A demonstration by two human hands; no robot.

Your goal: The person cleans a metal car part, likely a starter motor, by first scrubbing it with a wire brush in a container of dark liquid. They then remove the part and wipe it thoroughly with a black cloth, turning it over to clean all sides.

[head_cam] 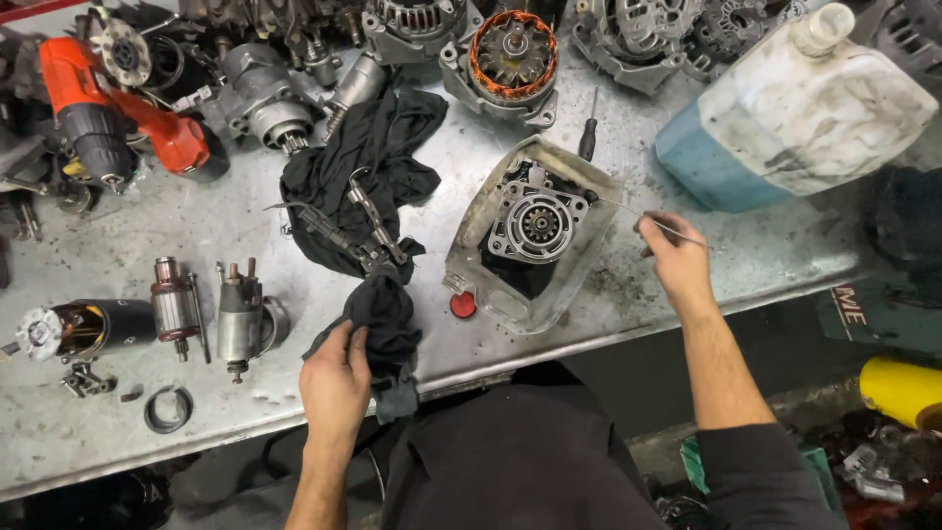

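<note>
My left hand (pixel 336 381) grips the lower end of a black rag (pixel 365 162) that lies across the metal workbench (pixel 196 221). Metal pliers (pixel 368 224) rest on the rag. My right hand (pixel 670 257) pinches a thin metal rod (pixel 628 209) that points toward a starter motor housing (pixel 537 226) with a toothed gear at its middle. The housing sits inside a cut white plastic tub (pixel 471 250) with a red cap (pixel 463 305).
Starter parts, an armature (pixel 175 306) and a solenoid (pixel 240 319), lie at the left. An orange drill (pixel 93 113) rests at the back left. Alternators (pixel 510 59) line the back. A large white-and-blue jug (pixel 795 113) lies at the right, a yellow container (pixel 898 390) below the bench edge.
</note>
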